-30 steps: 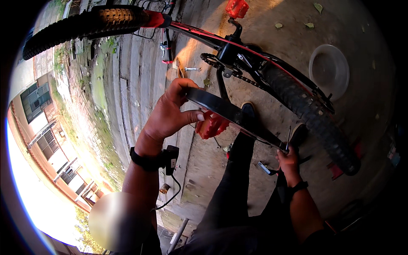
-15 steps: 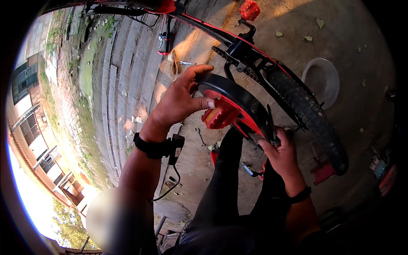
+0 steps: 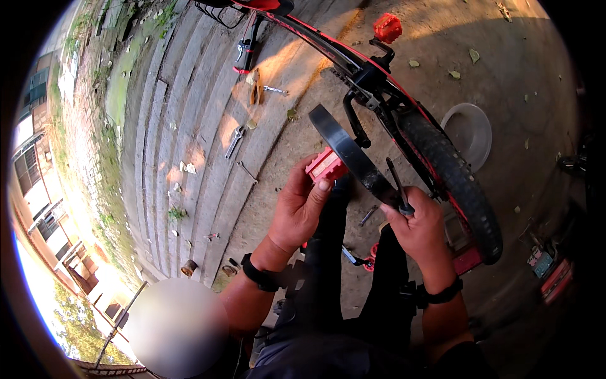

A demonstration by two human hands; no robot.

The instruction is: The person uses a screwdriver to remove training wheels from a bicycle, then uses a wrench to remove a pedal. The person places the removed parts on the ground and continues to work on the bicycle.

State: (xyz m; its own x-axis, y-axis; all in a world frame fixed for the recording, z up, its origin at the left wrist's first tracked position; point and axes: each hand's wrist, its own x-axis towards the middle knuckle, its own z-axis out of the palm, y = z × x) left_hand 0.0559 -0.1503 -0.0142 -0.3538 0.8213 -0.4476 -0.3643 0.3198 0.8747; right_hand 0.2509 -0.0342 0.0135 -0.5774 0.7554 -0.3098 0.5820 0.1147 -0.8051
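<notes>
My left hand [image 3: 302, 211] is closed on a red bicycle pedal [image 3: 327, 165], thumb at its lower edge. Against the pedal's far side stands a black ring-shaped part [image 3: 346, 148], tilted and seen nearly edge-on. My right hand [image 3: 418, 221] grips the ring's lower right end, together with a slim dark pointed piece [image 3: 398, 180] that sticks up past the fingers. Whether that piece is a tool or belongs to the ring, I cannot tell. Just beyond lies a black and red bicycle [image 3: 372, 79], its crank arm [image 3: 355, 120] close to the ring.
Another red pedal [image 3: 387, 28] sticks up from the bicycle, whose rear tyre [image 3: 451, 170] is at my right. A translucent tub [image 3: 467, 136] stands behind it. Adjustable wrench [image 3: 234, 143], spanner [image 3: 247, 172] and orange-handled pliers [image 3: 255, 88] lie to the left. Several tools lie near my legs.
My left hand has moved from the ring's upper edge down onto the red pedal. The ring has turned from showing its red inner side to nearly edge-on. My right hand keeps its grip.
</notes>
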